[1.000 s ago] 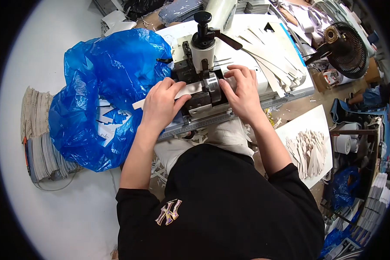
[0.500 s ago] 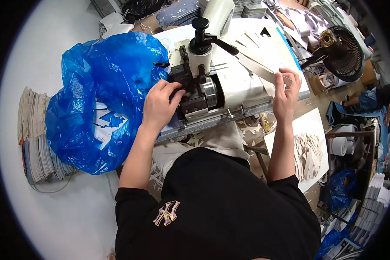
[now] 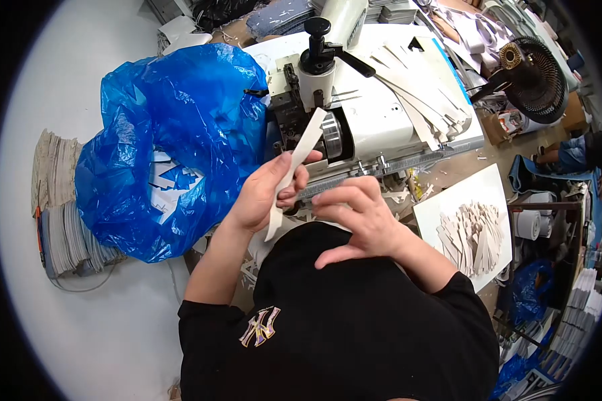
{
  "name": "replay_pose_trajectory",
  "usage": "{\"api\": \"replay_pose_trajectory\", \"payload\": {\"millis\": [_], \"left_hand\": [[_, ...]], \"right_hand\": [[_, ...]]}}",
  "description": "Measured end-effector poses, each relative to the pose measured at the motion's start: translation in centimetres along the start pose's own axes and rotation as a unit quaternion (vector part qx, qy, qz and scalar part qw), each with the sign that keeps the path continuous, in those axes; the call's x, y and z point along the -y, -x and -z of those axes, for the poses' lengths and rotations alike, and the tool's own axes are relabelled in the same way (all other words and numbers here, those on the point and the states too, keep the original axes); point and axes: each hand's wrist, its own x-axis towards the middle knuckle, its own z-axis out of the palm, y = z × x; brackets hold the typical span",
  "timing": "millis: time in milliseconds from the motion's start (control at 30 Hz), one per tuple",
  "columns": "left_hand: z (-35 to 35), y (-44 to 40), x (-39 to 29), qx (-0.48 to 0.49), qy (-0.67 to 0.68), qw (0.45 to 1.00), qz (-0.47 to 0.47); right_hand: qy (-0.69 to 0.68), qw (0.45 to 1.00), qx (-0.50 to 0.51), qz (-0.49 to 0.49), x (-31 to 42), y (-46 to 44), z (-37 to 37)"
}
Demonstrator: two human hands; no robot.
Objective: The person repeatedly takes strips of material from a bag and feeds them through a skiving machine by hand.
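My left hand [image 3: 264, 192] is closed around a flat cream strip [image 3: 304, 144], which slants upward in front of the machine. The strip's lower end bends below my fingers. To the right, my right hand [image 3: 364, 217] is raised over my lap, its fingers spread and curved with nothing visible in them. Behind both hands stands a white bench machine [image 3: 374, 120] with a black knob [image 3: 317, 27] on a post and a shiny metal drum [image 3: 332, 134]. More cream strips [image 3: 425, 87] lie fanned out on the machine's right side.
A large blue plastic bag [image 3: 180, 113] holding white offcuts is left of the machine. On a white board [image 3: 441, 207] at right lies a heap of strips [image 3: 473, 234]. A black fan [image 3: 528, 77] stands farther right. Stacked sheets [image 3: 67, 234] sit far left.
My left hand has come away from the machine head and now holds a strip. My right hand has moved left and down from the machine's right side, where it held a strip.
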Motion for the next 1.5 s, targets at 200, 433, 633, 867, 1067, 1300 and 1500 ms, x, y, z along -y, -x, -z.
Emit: {"api": "replay_pose_trajectory", "payload": {"millis": [200, 433, 633, 867, 1067, 1300, 1500], "left_hand": [[3.5, 0.8, -3.3, -0.110, -0.532, 0.829, -0.135], [3.7, -1.6, -3.7, -0.105, -0.655, 0.730, -0.164], [2.6, -5.0, -2.0, -0.090, -0.625, 0.747, -0.205], [3.5, -3.0, -2.1, -0.134, -0.605, 0.765, -0.176], [11.6, 2.0, -3.9, -0.297, -0.587, 0.750, -0.070], [29.6, 11.1, 2.7, -0.377, -0.641, 0.647, 0.169], [30.6, 12.5, 3.9, -0.336, -0.671, 0.641, 0.160]], "right_hand": [[0.024, 0.983, -0.088, -0.158, -4.8, 0.1, 1.2], [0.102, 0.956, -0.112, -0.253, -9.8, -2.1, -0.4], [0.141, 0.957, -0.071, -0.243, -11.7, -3.8, -1.0], [0.190, 0.905, -0.227, -0.307, -14.7, -0.1, 7.7], [0.316, 0.819, -0.260, -0.403, -22.1, 5.2, 10.9], [0.400, 0.799, -0.228, -0.386, -16.2, 2.8, 8.5], [0.305, 0.888, -0.192, -0.286, -13.1, 1.7, 5.7]]}}
